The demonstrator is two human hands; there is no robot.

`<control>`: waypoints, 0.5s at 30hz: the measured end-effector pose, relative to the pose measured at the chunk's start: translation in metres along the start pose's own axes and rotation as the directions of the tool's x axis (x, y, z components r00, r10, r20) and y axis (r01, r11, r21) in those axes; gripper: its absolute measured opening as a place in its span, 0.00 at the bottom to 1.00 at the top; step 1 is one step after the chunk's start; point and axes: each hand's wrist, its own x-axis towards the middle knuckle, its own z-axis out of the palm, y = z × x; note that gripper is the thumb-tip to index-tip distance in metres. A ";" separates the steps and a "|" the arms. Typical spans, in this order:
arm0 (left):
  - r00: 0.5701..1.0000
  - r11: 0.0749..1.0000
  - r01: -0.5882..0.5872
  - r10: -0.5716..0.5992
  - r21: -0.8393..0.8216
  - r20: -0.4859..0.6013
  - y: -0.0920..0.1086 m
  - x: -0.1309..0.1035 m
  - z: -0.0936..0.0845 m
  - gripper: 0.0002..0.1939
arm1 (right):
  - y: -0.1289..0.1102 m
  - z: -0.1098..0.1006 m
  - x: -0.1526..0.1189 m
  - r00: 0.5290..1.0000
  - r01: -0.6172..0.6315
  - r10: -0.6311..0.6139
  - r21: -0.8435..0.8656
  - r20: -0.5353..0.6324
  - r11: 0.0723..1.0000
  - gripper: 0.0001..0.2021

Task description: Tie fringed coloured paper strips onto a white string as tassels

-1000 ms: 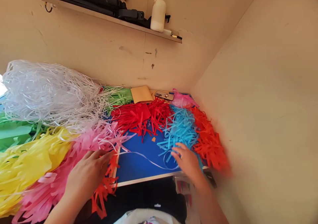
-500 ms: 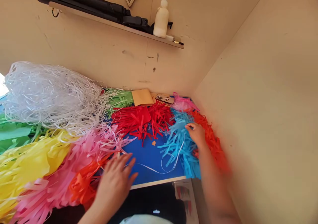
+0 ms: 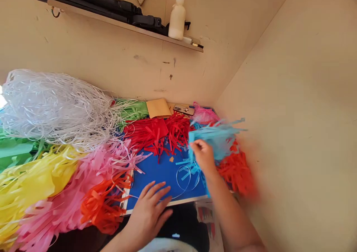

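My right hand (image 3: 203,156) pinches a light-blue fringed paper piece (image 3: 217,136), whose strips fan out to the right, blurred by motion. More blue strips lie beneath it. My left hand (image 3: 152,209) has its fingers spread at the front edge of the blue board (image 3: 156,170) and holds nothing. A thin white ribbon (image 3: 177,177) curls in a loop on the board between my hands. Red fringed paper (image 3: 147,131) lies at the board's back. Orange-red fringe (image 3: 238,174) is at the right, beyond my right wrist.
Left are white strips (image 3: 55,107), yellow fringe (image 3: 39,185), pink fringe (image 3: 100,162), orange fringe (image 3: 103,207) and green paper (image 3: 16,149). A brown envelope (image 3: 158,108), phone (image 3: 184,109) and pink bag (image 3: 205,115) sit by the wall. A shelf (image 3: 111,22) holds a white bottle (image 3: 177,19).
My right hand has taken hold of a blue fringed piece and lifted it, moving left. My left hand has moved right, away from the orange fringe.
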 end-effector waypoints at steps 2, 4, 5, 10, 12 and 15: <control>0.967 0.990 0.141 -0.138 0.000 -0.213 -0.001 0.016 -0.001 0.13 | 0.003 0.047 -0.022 0.993 -0.024 0.021 0.027 0.113 0.999 0.16; 0.901 0.963 0.268 -0.262 -0.033 -0.345 -0.007 0.031 0.001 0.16 | 0.006 0.076 -0.038 0.982 -0.037 0.027 0.050 0.186 0.998 0.16; 0.870 0.945 0.318 -0.321 -0.072 -0.375 -0.012 0.036 0.003 0.20 | 0.007 0.084 -0.042 0.976 -0.039 0.026 0.058 0.215 0.998 0.16; 0.762 0.784 0.420 -0.578 -0.458 -0.291 -0.039 0.043 0.007 0.20 | 0.013 0.082 -0.047 0.941 -0.018 -0.004 0.060 0.339 0.998 0.17; 0.692 0.723 0.454 -0.654 -0.521 -0.305 -0.047 0.041 0.005 0.14 | 0.020 0.072 -0.046 0.918 0.096 -0.072 -0.042 0.389 0.995 0.15; 0.571 0.637 0.494 -0.751 -0.591 -0.332 -0.056 0.039 -0.004 0.13 | 0.034 0.058 -0.047 0.856 0.372 -0.155 -0.380 0.494 0.847 0.25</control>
